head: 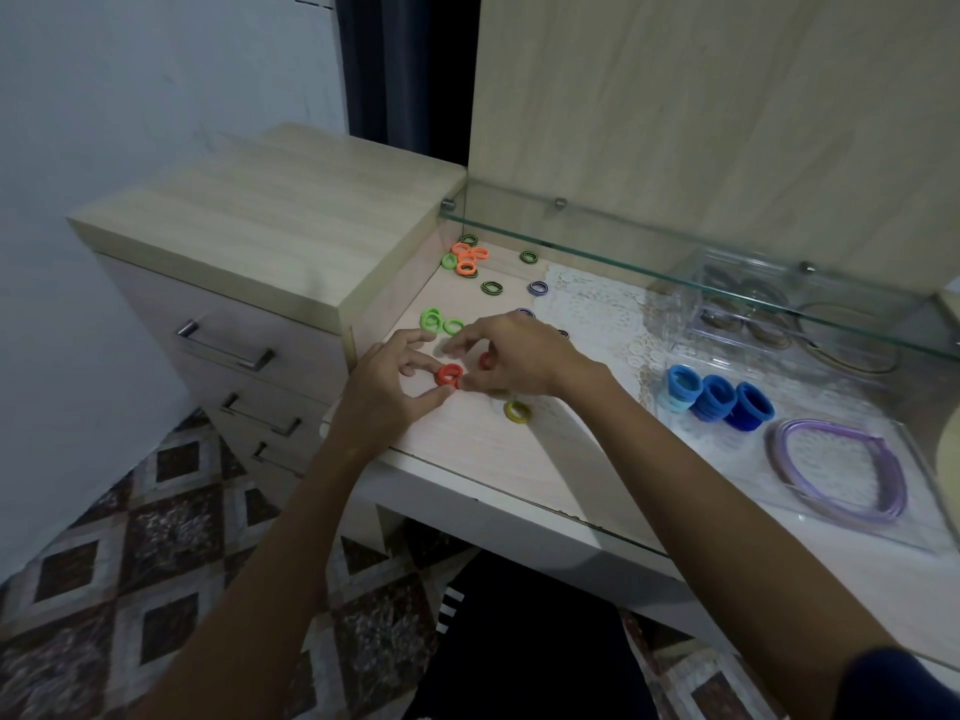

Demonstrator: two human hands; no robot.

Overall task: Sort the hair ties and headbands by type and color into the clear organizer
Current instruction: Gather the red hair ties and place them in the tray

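I've got one view only, head cam, wide-angle, so no overlap with any other view. It sits above the near edge of the dressing table and looks forward and down, tilted a bit left. Both forearms run in from the bottom edge, and the left hand and right hand meet near frame centre, close to the lens. Drawer unit takes the left side, patterned floor lower left. Glass shelf crosses the far right, and the clear organizer sits under it, seen through the glass. Wall and wood panel fill the top. Straight lines bow towards the edges.
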